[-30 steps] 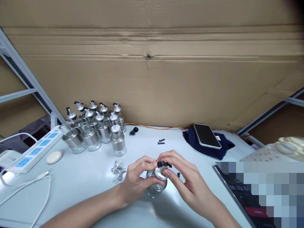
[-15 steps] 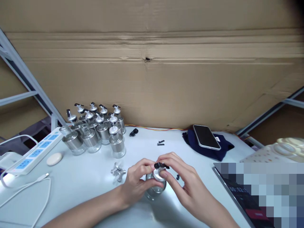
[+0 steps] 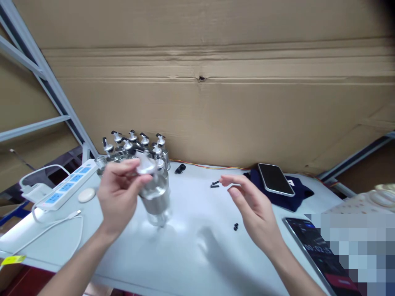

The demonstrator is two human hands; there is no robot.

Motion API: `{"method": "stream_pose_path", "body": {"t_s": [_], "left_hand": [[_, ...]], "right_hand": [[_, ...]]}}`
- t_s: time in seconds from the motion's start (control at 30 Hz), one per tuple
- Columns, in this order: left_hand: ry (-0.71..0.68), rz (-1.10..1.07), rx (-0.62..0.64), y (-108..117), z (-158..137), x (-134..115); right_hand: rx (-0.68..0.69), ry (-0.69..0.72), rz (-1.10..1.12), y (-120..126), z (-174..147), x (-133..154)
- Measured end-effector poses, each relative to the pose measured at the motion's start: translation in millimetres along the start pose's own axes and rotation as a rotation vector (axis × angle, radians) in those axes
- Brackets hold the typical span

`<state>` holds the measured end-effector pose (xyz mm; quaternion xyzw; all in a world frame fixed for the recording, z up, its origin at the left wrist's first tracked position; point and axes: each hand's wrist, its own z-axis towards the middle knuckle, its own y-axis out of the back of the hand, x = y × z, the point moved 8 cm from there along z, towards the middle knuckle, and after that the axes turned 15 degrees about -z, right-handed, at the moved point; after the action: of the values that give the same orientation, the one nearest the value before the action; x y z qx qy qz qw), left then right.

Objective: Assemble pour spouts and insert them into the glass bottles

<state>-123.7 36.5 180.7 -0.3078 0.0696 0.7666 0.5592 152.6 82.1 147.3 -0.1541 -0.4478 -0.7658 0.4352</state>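
My left hand (image 3: 121, 189) pinches a glass bottle (image 3: 156, 199) with a metal band by its silver pourer cap. The bottle is slightly tilted, blurred by motion, and appears lifted off the table. Behind it stand several similar bottles (image 3: 127, 144) with silver caps and black flip levers, partly covered by my left hand and the held bottle. On the right, my right hand (image 3: 249, 201) hovers above the table with fingers apart and nothing in them. Nearest to it are small black levers (image 3: 215, 184) and a few tiny black pieces (image 3: 236, 226).
A power strip (image 3: 69, 185), white cable (image 3: 58, 222) and round white object (image 3: 87, 195) occupy the left. A phone (image 3: 275, 179) rests on dark blue cloth (image 3: 304, 193) at the back right. In front lies a device showing a timer (image 3: 317, 250). Cardboard (image 3: 197, 119) forms the back wall.
My left hand has carried the bottle left and up, toward the other bottles. My right hand has let go of its cap and moved right. The view has shifted slightly.
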Motion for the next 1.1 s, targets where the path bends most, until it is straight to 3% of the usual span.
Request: {"method": "stream_pose_path", "body": {"t_s": [0.1, 0.17, 0.33, 0.47, 0.63, 0.83, 0.97, 1.0, 1.1], "left_hand": [[0.038, 0.170, -0.106, 41, 14, 23], [0.080, 0.230, -0.108, 58, 15, 45], [0.123, 0.375, -0.034, 66, 3, 88], [0.147, 0.413, 0.012, 64, -4, 106], [0.156, 0.450, 0.046, 61, -6, 114], [0.117, 0.481, 0.085, 60, 2, 109], [-0.126, 0.473, 0.014, 52, -9, 73], [-0.155, 0.421, 0.047, 42, -17, 64], [0.101, 0.254, 0.425, -17, -54, 63]], "right_hand": [[0.161, -0.002, -0.055, -26, -5, -2], [0.315, 0.026, -0.095, -51, -12, 0], [0.680, 0.101, -0.209, -122, -40, 4], [0.751, 0.120, -0.314, -157, -49, 0], [0.740, 0.112, -0.363, -178, -44, -1], [0.691, 0.103, -0.367, -179, -38, -5], [0.641, 0.110, -0.340, -146, -31, -14], [0.629, 0.118, -0.328, -134, -29, -17], [0.555, 0.157, -0.282, -97, -24, -23]]}}
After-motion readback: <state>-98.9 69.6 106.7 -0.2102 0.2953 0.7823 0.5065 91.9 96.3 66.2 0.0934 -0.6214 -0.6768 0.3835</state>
